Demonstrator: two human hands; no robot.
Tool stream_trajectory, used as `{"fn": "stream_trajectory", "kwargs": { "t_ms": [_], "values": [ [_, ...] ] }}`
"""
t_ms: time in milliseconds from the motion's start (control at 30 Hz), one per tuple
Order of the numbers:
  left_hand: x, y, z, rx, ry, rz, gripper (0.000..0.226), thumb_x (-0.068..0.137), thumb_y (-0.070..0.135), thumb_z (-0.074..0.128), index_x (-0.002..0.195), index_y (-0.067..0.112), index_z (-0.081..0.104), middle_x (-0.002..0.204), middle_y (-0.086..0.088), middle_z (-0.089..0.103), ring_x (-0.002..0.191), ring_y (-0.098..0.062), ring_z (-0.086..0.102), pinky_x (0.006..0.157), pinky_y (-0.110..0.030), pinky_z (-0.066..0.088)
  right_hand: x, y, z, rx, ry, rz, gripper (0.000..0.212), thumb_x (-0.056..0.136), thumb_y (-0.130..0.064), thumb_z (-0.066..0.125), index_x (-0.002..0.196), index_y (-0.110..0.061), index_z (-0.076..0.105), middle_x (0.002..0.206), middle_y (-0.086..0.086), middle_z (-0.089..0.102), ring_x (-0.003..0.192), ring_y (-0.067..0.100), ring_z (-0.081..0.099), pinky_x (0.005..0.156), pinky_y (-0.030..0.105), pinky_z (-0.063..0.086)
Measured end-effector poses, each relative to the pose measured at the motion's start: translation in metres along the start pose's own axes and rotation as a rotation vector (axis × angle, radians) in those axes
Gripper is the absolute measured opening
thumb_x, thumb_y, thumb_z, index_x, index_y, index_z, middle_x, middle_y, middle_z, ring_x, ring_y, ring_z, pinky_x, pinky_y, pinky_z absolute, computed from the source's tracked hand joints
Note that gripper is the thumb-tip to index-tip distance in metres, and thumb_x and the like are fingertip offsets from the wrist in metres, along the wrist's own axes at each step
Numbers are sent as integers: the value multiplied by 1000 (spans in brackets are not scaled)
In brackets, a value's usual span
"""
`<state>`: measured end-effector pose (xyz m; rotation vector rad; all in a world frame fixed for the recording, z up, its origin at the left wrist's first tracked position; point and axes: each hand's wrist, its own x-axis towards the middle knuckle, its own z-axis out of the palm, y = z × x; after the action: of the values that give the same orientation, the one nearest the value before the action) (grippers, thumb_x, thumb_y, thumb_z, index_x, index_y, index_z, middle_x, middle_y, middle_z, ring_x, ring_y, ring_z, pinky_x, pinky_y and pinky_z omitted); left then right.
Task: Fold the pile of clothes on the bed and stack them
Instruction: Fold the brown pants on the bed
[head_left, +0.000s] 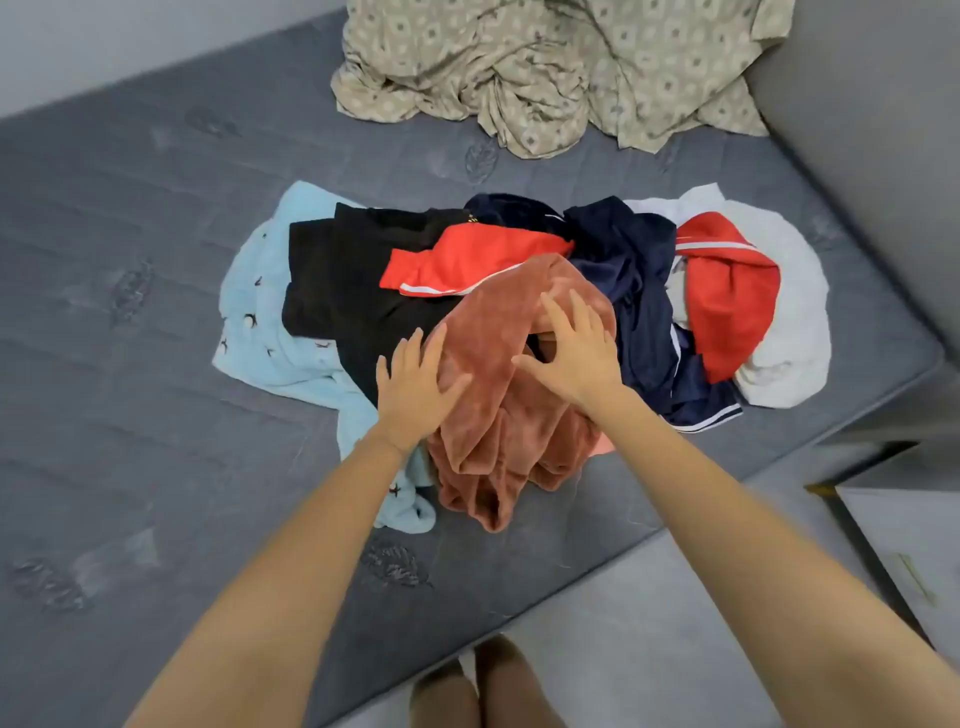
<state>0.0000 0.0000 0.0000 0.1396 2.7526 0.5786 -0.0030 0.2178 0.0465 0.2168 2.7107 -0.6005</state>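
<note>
Pile of clothes (332, 280) lies mid-bed (156, 260), nothing folded yet. On top at the near edge is a rust-brown fleece garment (498, 431), bunched, its lower end close to the mattress edge.

Risks, as I judge them:
- The fleece overlaps the red striped piece (467, 260) and the navy garment (639, 291); lifting it fast could drag either along or tip them toward the floor.
- The pale blue fleece (260, 322) runs under the left forearm and could get swept off with a pull.
- Thick, limp pile fabric — one-handed lifting would likely leave sleeves tangled and the shape hard to read.

Pose: both arms reach forward and down.
- Left hand (415, 384) lies flat on the fleece's left edge, grip spread, pinching nothing.
- Right hand (576, 353) rests on the top hump, fingers (550, 312) fanned and slightly arched — not closed on the cloth.
</note>
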Motion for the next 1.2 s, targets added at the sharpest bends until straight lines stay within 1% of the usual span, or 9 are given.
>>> {"fn": "stream_trajectory", "kwargs": {
  "t_ms": [267, 433, 567, 667, 767, 867, 1000, 1100, 1200],
  "values": [
    [51, 8, 47, -183, 89, -30, 84, 93, 57, 54, 157, 20, 13, 160, -10, 26, 147, -27, 24, 118, -54, 20, 52, 36, 39, 58, 50, 121, 99, 83, -64, 62, 156, -33, 4, 164, 8, -3, 151, 28, -4, 119, 54, 6],
    [63, 3, 61, -383, 128, -98, 65, 98, 41, 55, 148, 6, 34, 139, -15, 48, 125, -28, 49, 105, -42, 41, 75, 49, 60, 117, 145, 190, 88, 88, -57, 61, 153, -13, 20, 144, 16, 43, 138, 31, 34, 118, 49, 17],
    [65, -3, 62, -415, 199, -34, 23, 99, 26, 56, 105, 4, 60, 97, -10, 55, 87, -17, 50, 82, -35, 45, 74, 52, 76, 52, 235, 106, 44, 93, -48, 59, 103, -6, 59, 105, 13, 59, 105, 32, 53, 95, 43, 41],
    [56, -4, 52, -530, 273, -27, 19, 101, 23, 54, 87, 10, 54, 78, 0, 54, 70, -9, 48, 66, -25, 42, 63, 48, 76, 199, 283, 59, 32, 94, -36, 62, 86, -5, 63, 93, 6, 49, 95, 23, 47, 86, 34, 40],
    [39, 1, 30, -625, 348, -57, 23, 101, 26, 53, 82, 15, 49, 66, 13, 48, 61, 0, 48, 58, -13, 35, 48, 31, 60, 413, 339, 17, 32, 95, -31, 62, 72, -13, 48, 79, -2, 46, 77, 12, 42, 70, 25, 32],
    [18, 6, 3, -702, 396, -48, 29, 101, 27, 54, 78, 12, 46, 62, 12, 44, 59, -3, 42, 58, -19, 36, 28, 2, 36, 535, 336, 11, 35, 100, -33, 54, 70, -20, 41, 60, -8, 41, 56, 7, 37, 56, 29, 29],
    [-15, 9, -45, -750, 470, -39, 32, 100, 25, 55, 72, 19, 43, 62, 14, 45, 60, -5, 41, 60, -20, 36, -6, -52, 12, 565, 343, -44, 35, 100, -33, 53, 70, -36, 35, 59, -11, 42, 57, 6, 38, 59, 31, 29],
    [-43, 3, -86, -735, 518, -13, 34, 100, 31, 54, 76, 9, 47, 66, 1, 49, 62, -14, 45, 61, -26, 41, -31, -98, -1, 613, 331, -124, 20, 98, -37, 52, 84, -23, 54, 64, -8, 53, 60, 8, 47, 62, 38, 40],
    [-74, -12, -129, -739, 586, -18, 35, 100, 33, 55, 76, 7, 49, 69, -6, 51, 64, -9, 45, 63, -26, 41, -57, -148, -17, 637, 349, -239, 22, 98, -36, 54, 89, -16, 59, 65, -11, 52, 59, 6, 45, 58, 30, 36]
  ]
}}
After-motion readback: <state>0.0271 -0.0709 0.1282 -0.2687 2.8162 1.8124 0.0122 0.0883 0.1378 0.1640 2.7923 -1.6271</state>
